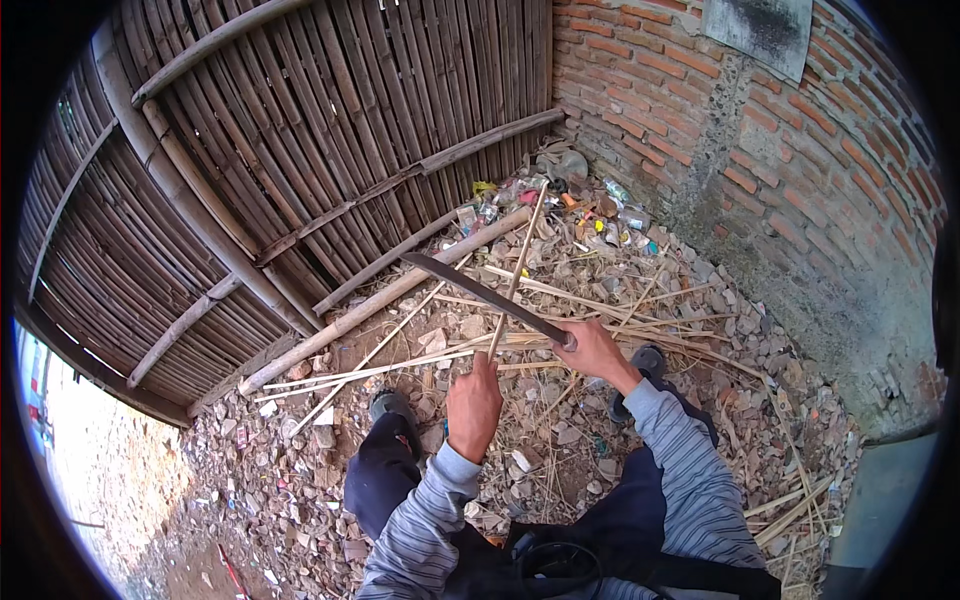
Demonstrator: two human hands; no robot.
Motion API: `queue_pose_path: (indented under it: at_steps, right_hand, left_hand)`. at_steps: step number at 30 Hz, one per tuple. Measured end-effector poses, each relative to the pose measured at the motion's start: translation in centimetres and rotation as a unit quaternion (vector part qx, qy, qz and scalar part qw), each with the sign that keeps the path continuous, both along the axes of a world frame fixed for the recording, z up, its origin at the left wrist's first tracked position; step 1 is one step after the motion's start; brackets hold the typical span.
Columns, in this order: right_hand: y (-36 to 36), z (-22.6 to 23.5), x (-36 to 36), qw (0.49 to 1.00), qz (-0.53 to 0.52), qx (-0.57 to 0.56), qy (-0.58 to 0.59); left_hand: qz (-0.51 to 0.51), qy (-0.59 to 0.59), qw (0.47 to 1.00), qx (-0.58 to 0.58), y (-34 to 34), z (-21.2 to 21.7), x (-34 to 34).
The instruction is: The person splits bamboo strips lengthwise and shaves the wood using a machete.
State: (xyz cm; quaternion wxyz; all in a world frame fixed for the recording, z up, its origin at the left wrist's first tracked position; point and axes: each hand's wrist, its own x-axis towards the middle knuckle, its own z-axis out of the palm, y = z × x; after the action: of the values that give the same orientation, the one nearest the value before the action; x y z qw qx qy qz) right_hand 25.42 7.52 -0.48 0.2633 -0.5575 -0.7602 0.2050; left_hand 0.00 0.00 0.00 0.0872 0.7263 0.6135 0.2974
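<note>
My left hand (474, 410) is closed around the near end of a thin bamboo strip (528, 240), which points up and away from me. In my right hand (598, 354) is the handle of a machete (470, 286); its long dark blade reaches to the upper left and crosses the strip in view. Whether blade and strip touch, I cannot tell. Under both hands, several pale split bamboo strips (380, 371) lie crisscrossed on the stony ground between and beyond my feet.
A thick bamboo pole (372, 306) lies along the foot of a bamboo slat wall (330, 120). A brick wall (660, 110) rises at the right. Mixed litter (610, 215) heaps in the corner. More strips (795, 510) lie at the lower right beside a grey-green panel (885, 510).
</note>
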Motion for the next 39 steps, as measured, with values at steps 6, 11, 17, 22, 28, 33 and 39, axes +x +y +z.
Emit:
queue_pose_path:
  at_steps: [6,11,17,22,28,33,39]
  right_hand:
    - [1.5,-2.2,-0.6,0.999,0.012,-0.015,0.044]
    - [2.1,-1.8,-0.1,0.962,0.000,-0.069,0.263]
    - [-0.9,0.1,-1.9,0.786,0.176,-0.119,0.580]
    - [0.1,-4.5,2.8,0.969,0.039,-0.242,-0.026]
    - [-0.7,-5.8,2.3,0.980,0.022,-0.198,0.001]
    - [-1.9,-5.2,0.7,0.991,0.063,-0.114,0.005]
    - [1.0,-4.3,3.1,0.996,0.082,-0.035,-0.025]
  left_hand:
    - [0.032,0.080,0.996,-0.007,-0.1,0.3,-0.2]
    - [0.029,0.101,0.994,-0.001,0.0,-0.9,0.2]
    - [0.066,0.146,0.987,-0.029,1.6,-2.8,-0.2]
    - [0.011,0.163,0.984,-0.077,-1.0,-3.5,1.4]
    - [-0.015,0.103,0.992,-0.065,-1.4,-3.2,1.5]
    - [-0.009,0.074,0.996,-0.054,-1.7,-2.4,1.3]
    - [-0.025,0.073,0.996,-0.039,-2.7,-0.5,1.0]
